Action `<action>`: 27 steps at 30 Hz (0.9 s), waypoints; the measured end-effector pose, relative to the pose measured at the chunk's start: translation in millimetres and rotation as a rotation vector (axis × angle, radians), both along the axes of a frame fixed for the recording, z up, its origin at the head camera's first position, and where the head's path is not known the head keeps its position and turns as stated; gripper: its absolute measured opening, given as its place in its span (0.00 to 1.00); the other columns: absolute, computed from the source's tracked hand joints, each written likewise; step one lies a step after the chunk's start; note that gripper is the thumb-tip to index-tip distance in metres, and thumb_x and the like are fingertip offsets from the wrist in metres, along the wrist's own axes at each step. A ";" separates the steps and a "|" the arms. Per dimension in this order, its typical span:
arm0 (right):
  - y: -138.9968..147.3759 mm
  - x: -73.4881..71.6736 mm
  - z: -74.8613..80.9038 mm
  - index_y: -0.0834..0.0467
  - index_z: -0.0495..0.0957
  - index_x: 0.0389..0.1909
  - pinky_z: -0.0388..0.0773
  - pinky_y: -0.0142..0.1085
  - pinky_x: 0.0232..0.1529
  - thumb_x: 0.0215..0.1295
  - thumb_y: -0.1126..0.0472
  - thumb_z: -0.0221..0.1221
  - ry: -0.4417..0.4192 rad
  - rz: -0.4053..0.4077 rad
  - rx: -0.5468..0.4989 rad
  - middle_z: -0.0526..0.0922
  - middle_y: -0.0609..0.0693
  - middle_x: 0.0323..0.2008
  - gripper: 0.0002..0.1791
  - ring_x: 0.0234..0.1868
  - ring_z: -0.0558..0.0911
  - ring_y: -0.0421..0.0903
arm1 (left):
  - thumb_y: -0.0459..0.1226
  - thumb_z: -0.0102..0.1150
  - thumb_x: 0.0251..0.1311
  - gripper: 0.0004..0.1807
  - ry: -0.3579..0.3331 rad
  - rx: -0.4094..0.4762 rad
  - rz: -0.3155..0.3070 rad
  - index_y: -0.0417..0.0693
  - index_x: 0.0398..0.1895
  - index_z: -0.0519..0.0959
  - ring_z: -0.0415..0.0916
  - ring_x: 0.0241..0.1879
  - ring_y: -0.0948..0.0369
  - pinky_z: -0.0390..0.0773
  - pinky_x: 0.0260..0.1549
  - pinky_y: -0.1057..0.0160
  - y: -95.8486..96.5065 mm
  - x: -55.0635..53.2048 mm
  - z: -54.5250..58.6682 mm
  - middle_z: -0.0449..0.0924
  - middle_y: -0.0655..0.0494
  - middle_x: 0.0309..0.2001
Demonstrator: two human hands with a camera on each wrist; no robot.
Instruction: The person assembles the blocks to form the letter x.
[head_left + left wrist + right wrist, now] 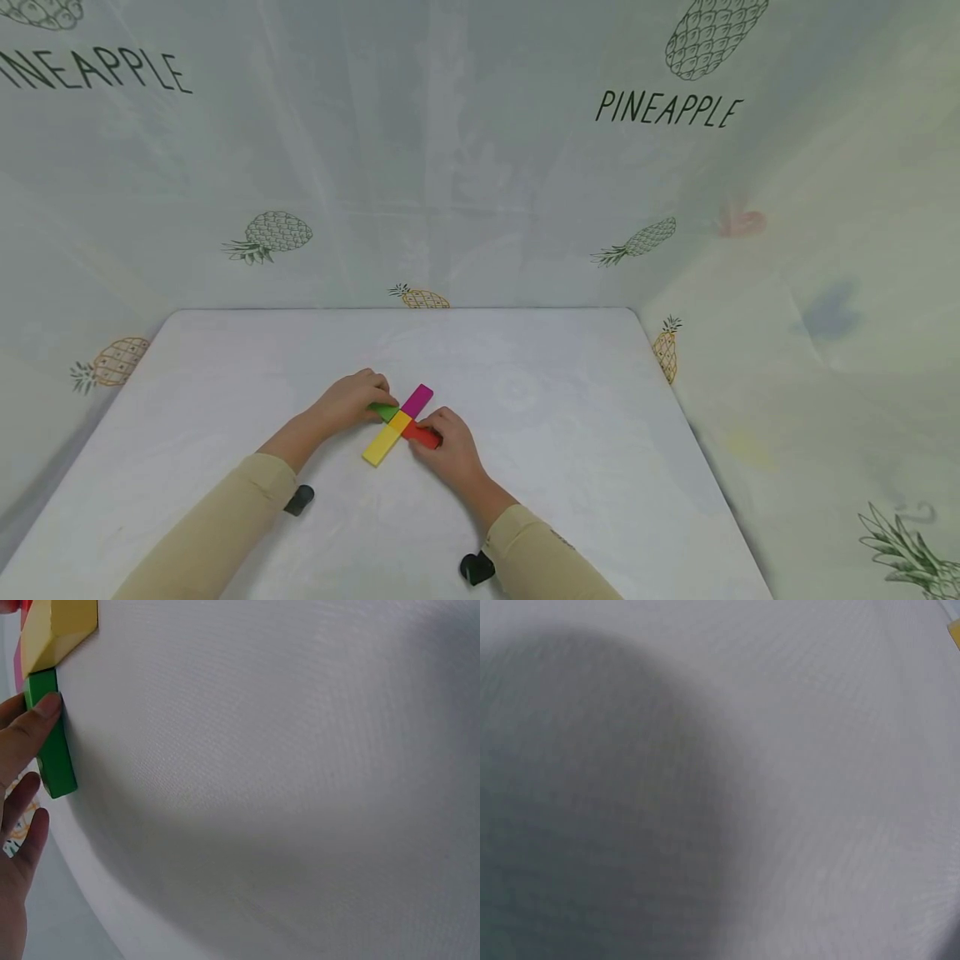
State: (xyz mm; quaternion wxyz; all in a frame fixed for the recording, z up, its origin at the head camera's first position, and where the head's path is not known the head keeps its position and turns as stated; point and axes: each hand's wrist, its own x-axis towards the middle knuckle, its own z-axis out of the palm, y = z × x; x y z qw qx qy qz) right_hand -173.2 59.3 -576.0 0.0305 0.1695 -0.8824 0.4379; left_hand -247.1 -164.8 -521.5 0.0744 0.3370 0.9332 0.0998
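On the white table, colored blocks form a cross around a small orange-yellow center piece [401, 421]. A long yellow block [381, 447] extends toward the near side and a magenta block [417, 401] toward the far side. At the cross's left arm, my left hand [352, 402] pinches a green block [384, 412]. That green block [56, 754] touches a yellow block [64, 630] in the left wrist view. My right hand [453, 450] holds a red block [422, 435] on the right, partly covering it. Only a yellow corner [955, 631] shows in the right wrist view.
The white table [562, 467] has its far edge below a curtain [480, 167] printed with pineapples, which also hangs along both sides. A black wrist device [300, 500] is by the left sleeve, and another black device [477, 568] by the right sleeve.
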 end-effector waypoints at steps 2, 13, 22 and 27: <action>0.0 -0.1 -0.1 0.52 0.83 0.42 0.75 0.27 0.40 0.58 0.54 0.68 0.002 0.001 -0.002 0.75 0.40 0.39 0.13 0.40 0.73 0.36 | 0.39 0.76 0.47 0.18 -0.002 -0.002 0.003 0.56 0.45 0.87 0.70 0.45 0.58 0.76 0.45 0.59 0.3 0.4 0.9 0.76 0.61 0.40; -0.2 -0.1 0.3 0.52 0.83 0.42 0.74 0.28 0.40 0.58 0.54 0.68 0.008 -0.001 -0.005 0.75 0.40 0.38 0.12 0.40 0.73 0.36 | 0.38 0.76 0.47 0.19 -0.013 -0.008 0.012 0.57 0.46 0.87 0.71 0.45 0.58 0.76 0.46 0.59 1.5 0.6 2.4 0.77 0.61 0.41; -0.5 -0.4 2.7 0.52 0.83 0.42 0.74 0.27 0.40 0.58 0.53 0.68 0.003 0.002 0.003 0.75 0.40 0.39 0.13 0.40 0.73 0.36 | 0.38 0.76 0.47 0.19 0.004 -0.016 -0.011 0.56 0.46 0.87 0.71 0.44 0.58 0.76 0.46 0.59 -0.1 2.8 5.4 0.77 0.61 0.40; -0.4 -0.9 3.9 0.53 0.83 0.42 0.74 0.27 0.40 0.59 0.54 0.67 0.004 0.003 0.005 0.76 0.41 0.38 0.12 0.39 0.73 0.36 | 0.38 0.76 0.47 0.19 -0.001 -0.017 -0.006 0.56 0.46 0.86 0.71 0.45 0.58 0.76 0.46 0.59 0.1 2.6 5.2 0.77 0.61 0.40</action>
